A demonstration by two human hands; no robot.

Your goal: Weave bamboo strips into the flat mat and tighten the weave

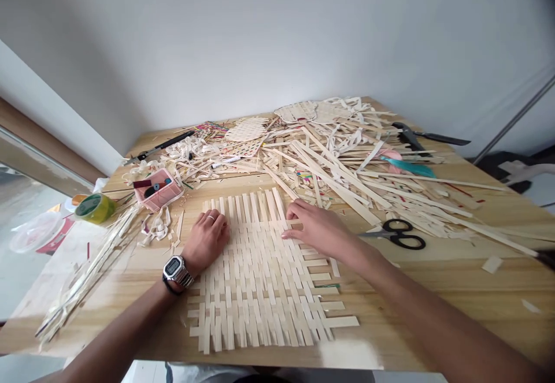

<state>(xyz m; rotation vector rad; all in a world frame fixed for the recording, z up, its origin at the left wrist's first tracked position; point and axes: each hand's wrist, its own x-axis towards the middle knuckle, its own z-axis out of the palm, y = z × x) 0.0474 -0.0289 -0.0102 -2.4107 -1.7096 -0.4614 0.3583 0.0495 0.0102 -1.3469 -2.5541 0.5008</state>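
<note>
Woven wood-strip mat [255,290]: left hand [207,240] atop, fingers loosely curled, released; right hand [314,228] fingers on strips, grip unclear.

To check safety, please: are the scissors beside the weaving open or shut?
Shut: the scissors have their blades together in one point.

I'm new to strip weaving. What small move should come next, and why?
Probably press the topmost crosswise strip snug against the weave with the right hand: its fingers sit at the upper edge of the woven mat, the left hand steadies the mat, and the strip ends above stand unwoven.
</note>
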